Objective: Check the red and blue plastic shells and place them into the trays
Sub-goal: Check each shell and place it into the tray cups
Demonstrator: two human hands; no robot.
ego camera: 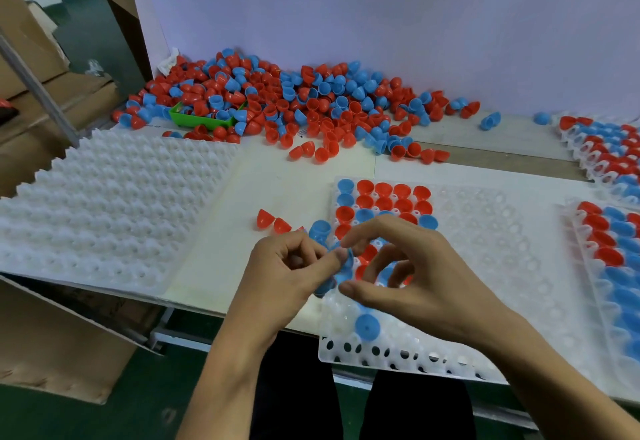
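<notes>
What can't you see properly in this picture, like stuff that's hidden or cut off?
Head view only:
- Clear plastic tray in front: both hands cover its middle pockets, so a shell count is impossible.
- Blue plastic shell gripped by the left hand: mostly hidden by fingers; defects unreadable.
- Right hand: whether it touches that shell is unclear.
- Filled trays at right: cut off by the frame edge.
- Green plastic bin: buried under the loose shell pile.

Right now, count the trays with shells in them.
3. The front tray, partly filled, nearest the person; the right-edge tray beside it; the far-right tray by the wall. Others may lie out of frame.
</notes>
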